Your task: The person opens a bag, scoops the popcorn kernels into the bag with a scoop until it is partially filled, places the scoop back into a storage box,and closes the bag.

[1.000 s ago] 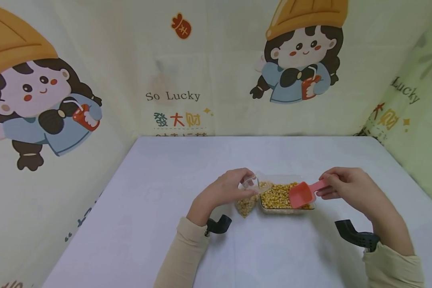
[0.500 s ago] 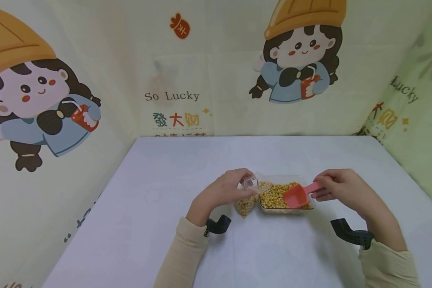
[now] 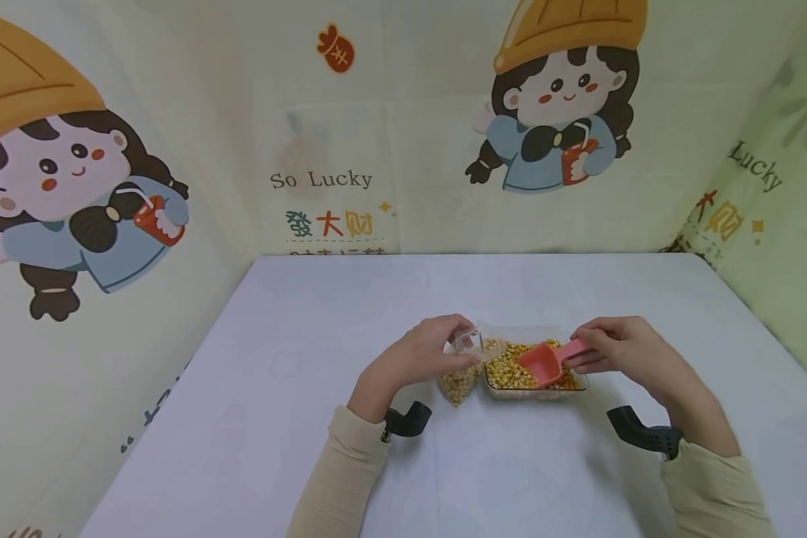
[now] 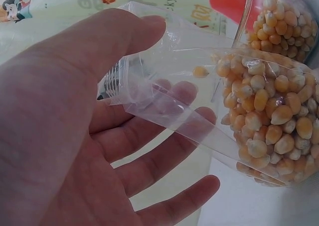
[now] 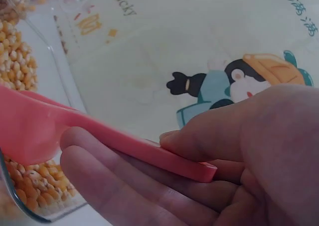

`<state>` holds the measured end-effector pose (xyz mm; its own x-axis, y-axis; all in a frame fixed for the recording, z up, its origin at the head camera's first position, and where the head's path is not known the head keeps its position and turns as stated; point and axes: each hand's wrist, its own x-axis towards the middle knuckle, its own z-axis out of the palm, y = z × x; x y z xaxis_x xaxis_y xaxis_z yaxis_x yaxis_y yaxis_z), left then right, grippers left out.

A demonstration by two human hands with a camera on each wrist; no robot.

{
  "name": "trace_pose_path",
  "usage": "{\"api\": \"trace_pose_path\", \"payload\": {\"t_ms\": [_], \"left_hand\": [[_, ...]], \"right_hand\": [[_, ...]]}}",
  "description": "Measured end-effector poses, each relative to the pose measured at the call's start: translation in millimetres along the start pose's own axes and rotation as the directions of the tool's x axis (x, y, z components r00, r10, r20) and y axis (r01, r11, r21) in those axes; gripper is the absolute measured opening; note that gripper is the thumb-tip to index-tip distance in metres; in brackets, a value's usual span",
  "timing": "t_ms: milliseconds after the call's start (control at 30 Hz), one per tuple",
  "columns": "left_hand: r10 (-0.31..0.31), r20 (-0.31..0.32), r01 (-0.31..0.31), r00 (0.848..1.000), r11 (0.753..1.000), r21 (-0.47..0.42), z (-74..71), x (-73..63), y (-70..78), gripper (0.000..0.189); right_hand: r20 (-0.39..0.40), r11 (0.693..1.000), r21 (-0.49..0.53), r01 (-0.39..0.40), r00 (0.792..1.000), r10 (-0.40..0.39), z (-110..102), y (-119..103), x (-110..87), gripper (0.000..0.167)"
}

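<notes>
My left hand (image 3: 428, 349) holds the mouth of a clear plastic bag (image 4: 284, 121) between thumb and fingers. Corn kernels fill the bag's lower part, and its top stands apart like a loose tube. Beside it on the right is a glass container (image 3: 536, 393) of yellow corn kernels (image 3: 507, 370). Pinched by its handle in my right hand (image 3: 622, 347) is a pink scoop (image 3: 542, 365), its bowl over the container's kernels. The thumb lies on top of the handle and fingers support it from below in the right wrist view. No kernels show inside the scoop's bowl.
A white table (image 3: 323, 314) lies under everything. Cloth walls (image 3: 437, 134) with printed cartoon figures stand at its back and sides. Black wrist mounts (image 3: 409, 420) sit on both forearms. The container's rim stands close by the bag's mouth.
The right hand has moved left with the scoop, carrying its bowl from the right part of the container toward the middle, nearer the bag. The left hand and bag look unmoved.
</notes>
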<state>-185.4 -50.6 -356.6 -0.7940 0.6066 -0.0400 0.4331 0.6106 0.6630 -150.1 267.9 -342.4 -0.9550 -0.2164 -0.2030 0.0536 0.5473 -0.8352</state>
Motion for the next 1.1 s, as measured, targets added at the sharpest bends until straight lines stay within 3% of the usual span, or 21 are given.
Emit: {"api": "trace_pose_path", "payload": {"t_ms": [1100], "left_hand": [[0.016,0.012,-0.016,1.0,1.0,-0.02,-2.4,0.6,-1.3,0.049]], "right_hand": [[-0.11,0.997,0.077,-0.011,0.994,0.019,11.6,0.4,9.6,0.047]]}}
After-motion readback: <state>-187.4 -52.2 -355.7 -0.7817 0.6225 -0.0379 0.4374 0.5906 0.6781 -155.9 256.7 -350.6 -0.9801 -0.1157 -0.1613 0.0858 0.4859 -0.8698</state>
